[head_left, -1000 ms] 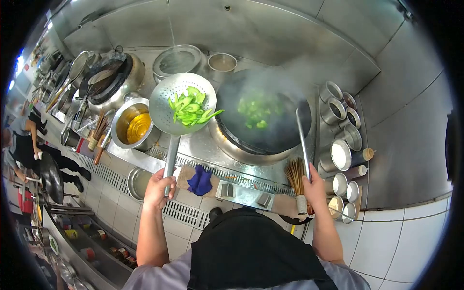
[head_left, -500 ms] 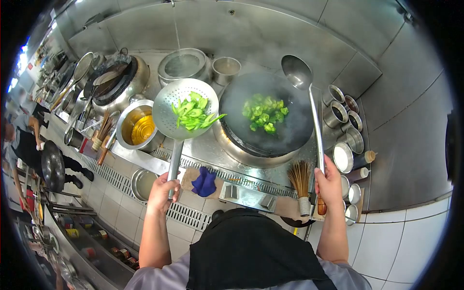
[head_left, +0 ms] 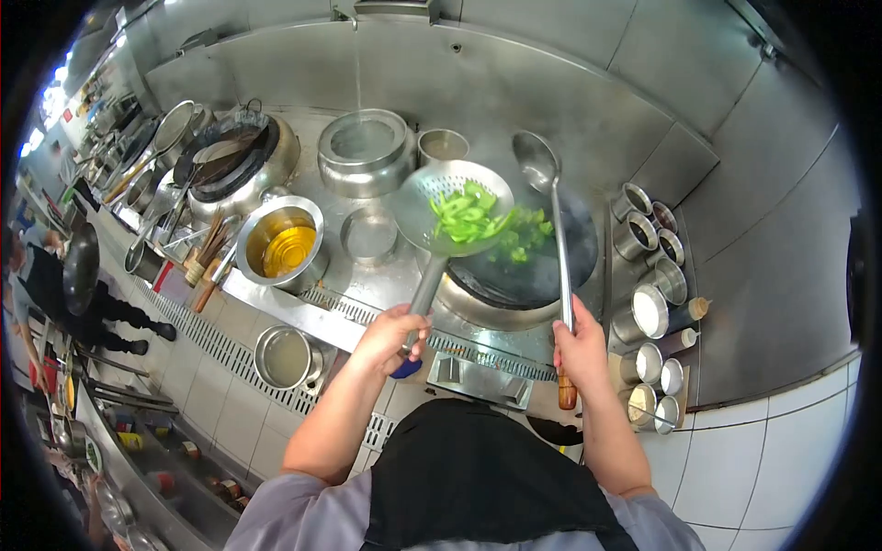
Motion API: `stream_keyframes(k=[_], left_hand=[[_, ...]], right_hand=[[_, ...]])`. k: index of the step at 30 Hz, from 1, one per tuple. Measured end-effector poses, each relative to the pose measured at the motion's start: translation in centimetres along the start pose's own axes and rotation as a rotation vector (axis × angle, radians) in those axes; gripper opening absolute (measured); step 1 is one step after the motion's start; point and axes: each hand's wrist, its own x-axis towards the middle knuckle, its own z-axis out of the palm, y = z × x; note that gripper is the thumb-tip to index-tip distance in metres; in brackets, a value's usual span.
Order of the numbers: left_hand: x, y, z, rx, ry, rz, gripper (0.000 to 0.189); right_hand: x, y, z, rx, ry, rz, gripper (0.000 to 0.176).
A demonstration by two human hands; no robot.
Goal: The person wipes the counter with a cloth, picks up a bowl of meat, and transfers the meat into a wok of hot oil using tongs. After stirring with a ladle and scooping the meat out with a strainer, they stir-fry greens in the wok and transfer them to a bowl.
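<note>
My left hand (head_left: pixel 393 338) is closed around the handle of a perforated skimmer (head_left: pixel 415 220). Sliced green vegetable pieces (head_left: pixel 467 213) lie in its bowl, which hangs over the left side of a steaming dark wok (head_left: pixel 574 262). More green pieces (head_left: pixel 525 237) sit in the wok, partly hidden behind the skimmer. In my right hand (head_left: pixel 582 347) is a long-handled metal ladle (head_left: pixel 537 158), gripped just above its wooden end. Its bowl is raised over the wok's far edge, and I see nothing in it.
Left of the wok stands a metal pot (head_left: pixel 312 219) with yellow oil. Behind are a large round pot (head_left: pixel 367 184) and a smaller one (head_left: pixel 443 145). Several seasoning containers (head_left: pixel 650 312) line the right side. Another person (head_left: pixel 69 275) with a dark wok is at far left.
The skimmer with its green pieces has moved right, from beside the wok to over its left part. The ladle has shifted left, and my two hands are closer together.
</note>
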Motion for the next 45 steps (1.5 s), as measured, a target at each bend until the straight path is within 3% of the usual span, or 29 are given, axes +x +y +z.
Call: stream_keyframes(k=[2,6,8,9,10,12,15,16,18,20,21,22,25,28,31,33,34,35,36,41,45], left_hand=[[0.1,-0.6,0.9,-0.042,-0.075,-0.101,0.023],[1.9,-1.5,2.6,-0.002,-0.125,-0.094,0.02],[2.4,-1.5,3.1,0.034,-0.12,-0.106,0.018],[2.2,-1.3,3.5,0.089,-0.122,-0.098,0.018],[2.1,-1.2,3.8,0.145,-0.122,-0.087,0.018],[1.5,-1.2,4.6,0.233,-0.129,-0.008,0.019],[1.8,-2.0,5.5,0.391,-0.076,0.11,0.018],[2.0,-2.4,5.6,0.457,0.0,0.157,0.017],[2.9,-2.1,5.5,0.424,-0.027,0.137,0.017],[3.4,-2.0,5.6,0.248,-0.089,-0.043,0.02],[3.5,-1.9,5.6,0.157,-0.099,-0.108,0.022],[3.5,-1.9,5.4,0.16,-0.093,-0.103,0.022],[3.3,-2.0,5.3,0.028,-0.125,-0.183,0.021],[2.2,-0.9,6.1,-0.03,-0.153,-0.19,0.023],[1.0,0.5,8.1,0.091,-0.188,-0.086,0.021],[0.9,0.5,9.7,0.36,-0.138,0.108,0.017],[1.6,0.2,10.3,0.365,-0.139,0.115,0.017],[2.7,-0.3,10.8,0.375,-0.106,0.101,0.015],[3.6,-0.5,11.1,0.379,-0.069,0.084,0.014],[3.6,-2.3,9.2,0.235,-0.03,-0.164,0.018],[2.3,-3.5,6.9,-0.013,-0.104,-0.207,0.028]], right_hand=[[-0.5,0.7,-0.5,-0.116,0.095,0.018,0.055],[-1.8,1.4,-3.0,-0.275,0.093,-0.008,0.055],[-2.7,0.8,-3.0,-0.438,0.177,-0.25,0.055],[-4.2,-0.9,-2.5,-0.288,0.201,-0.13,0.052],[-4.4,-1.0,-2.8,-0.288,0.203,-0.131,0.052],[-4.6,-1.0,-3.3,0.061,0.111,-0.069,0.051],[-2.8,0.2,-3.1,-0.124,0.191,-0.04,0.052],[-0.6,4.9,-3.9,-0.637,0.391,-0.696,0.053],[-2.1,3.0,-3.6,-0.405,0.299,-0.304,0.053],[-4.4,-1.9,-3.0,-0.259,0.275,-0.034,0.054],[-4.8,-2.4,-3.5,-0.281,0.277,-0.067,0.054],[-4.5,-2.3,-3.7,-0.274,0.257,-0.25,0.055],[-6.3,-4.4,-4.9,-0.243,0.279,-0.102,0.053],[-6.7,-4.7,-5.9,-0.066,0.236,-0.171,0.052],[-5.7,-4.0,-5.7,-0.018,0.249,-0.19,0.052],[-3.8,-1.9,-4.8,-0.008,0.253,-0.173,0.057],[-3.2,-1.3,-3.5,-0.066,0.266,-0.13,0.049],[-2.2,-1.2,-1.4,0.158,0.03,0.023,0.036],[-2.6,-1.9,-0.6,0.4,-0.082,0.132,0.021],[0.9,-0.2,-0.9,1.157,-0.394,0.425,0.026],[0.5,-0.1,-2.2,1.186,-0.467,0.452,0.029]])
